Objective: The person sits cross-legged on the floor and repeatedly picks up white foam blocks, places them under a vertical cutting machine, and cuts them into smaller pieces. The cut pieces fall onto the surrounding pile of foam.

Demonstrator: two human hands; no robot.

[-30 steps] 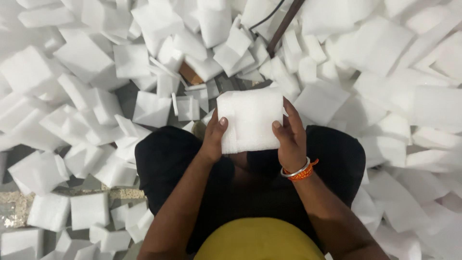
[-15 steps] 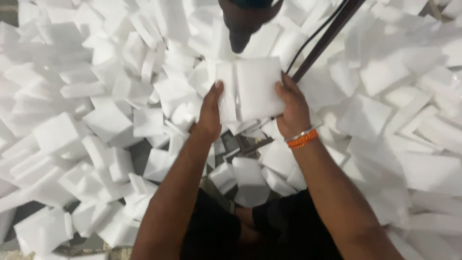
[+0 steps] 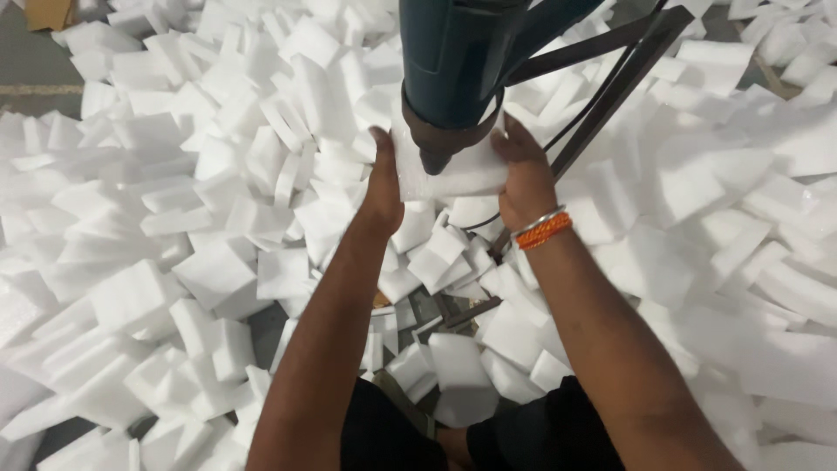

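Observation:
Both my hands hold one white foam piece (image 3: 462,174) by its sides, up against the nozzle of a dark teal power tool (image 3: 453,61) that hangs above it. My left hand (image 3: 381,179) grips the piece's left edge. My right hand (image 3: 523,170), with an orange bangle at the wrist, grips its right edge. The tool's nozzle covers the upper middle of the foam piece.
Several loose white foam blocks (image 3: 209,270) lie heaped all around on the floor. Dark metal rods of a stand (image 3: 610,83) run diagonally from the tool toward the floor. Bare grey floor (image 3: 35,61) shows at the top left.
My hands have raised the foam piece away from my lap and up to the tool's nozzle. The view has tilted forward, and the tool now fills the top centre.

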